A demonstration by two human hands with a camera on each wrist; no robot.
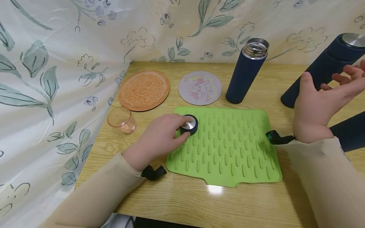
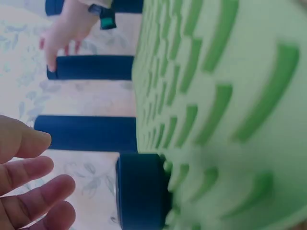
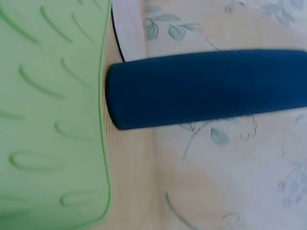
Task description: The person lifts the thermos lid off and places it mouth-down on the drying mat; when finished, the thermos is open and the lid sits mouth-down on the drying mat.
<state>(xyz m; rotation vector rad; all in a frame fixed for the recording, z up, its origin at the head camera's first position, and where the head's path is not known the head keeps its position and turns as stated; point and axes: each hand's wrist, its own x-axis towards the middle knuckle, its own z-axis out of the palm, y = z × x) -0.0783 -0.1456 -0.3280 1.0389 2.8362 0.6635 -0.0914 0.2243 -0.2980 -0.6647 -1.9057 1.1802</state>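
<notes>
A dark navy bottle lid (image 1: 195, 128) with a silver top sits on the green ridged mat (image 1: 228, 148), near its left edge. Just over it hovers my left hand (image 1: 161, 133), fingers loosely bent. The left wrist view shows a gap between those fingers (image 2: 43, 191) and the lid. An uncapped navy thermos (image 1: 246, 77) with a steel neck stands behind the mat. On the right, my right hand (image 1: 322, 101) is raised with its fingers spread, overlapping a capped navy thermos (image 1: 325, 63) in the head view.
Behind the mat lie an orange round mat (image 1: 144, 90) and a pale round coaster (image 1: 200, 88). A pinkish glass (image 1: 122, 120) stands at the left. Another navy cylinder (image 1: 350, 133) shows beyond my right wrist. Floral cloth (image 1: 185, 28) hangs along the table's back.
</notes>
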